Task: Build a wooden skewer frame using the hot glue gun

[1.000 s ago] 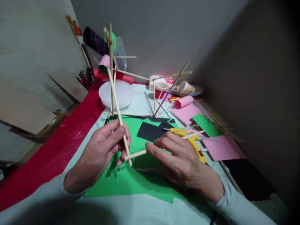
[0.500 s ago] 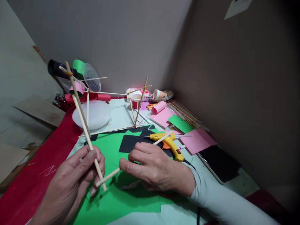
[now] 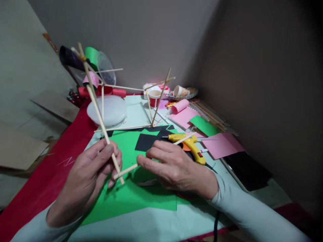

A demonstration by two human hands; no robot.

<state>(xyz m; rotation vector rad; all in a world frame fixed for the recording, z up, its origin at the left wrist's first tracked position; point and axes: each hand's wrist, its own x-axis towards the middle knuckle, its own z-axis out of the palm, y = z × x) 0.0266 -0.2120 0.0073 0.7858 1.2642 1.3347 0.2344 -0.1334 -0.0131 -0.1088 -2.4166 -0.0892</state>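
Pale surface [image 3: 156,222] carries a green paper sheet [image 3: 131,198], the landmark for everything else. Above its near half, the left hand [image 3: 88,178] pinches a long wooden stick [image 3: 101,114] while the right hand [image 3: 174,166] grips a short stick [image 3: 125,171] butted against the long one's lower end; that joint looks unfinished. Beyond the sheet's far edge stands a stick frame [image 3: 151,101], partly built. Right of the sheet lies a yellow glue gun [image 3: 189,144], half hidden by the right hand. Whether any glue sits on the joint is too small to tell.

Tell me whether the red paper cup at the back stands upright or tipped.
Upright: the red paper cup rests on its base, open mouth up.
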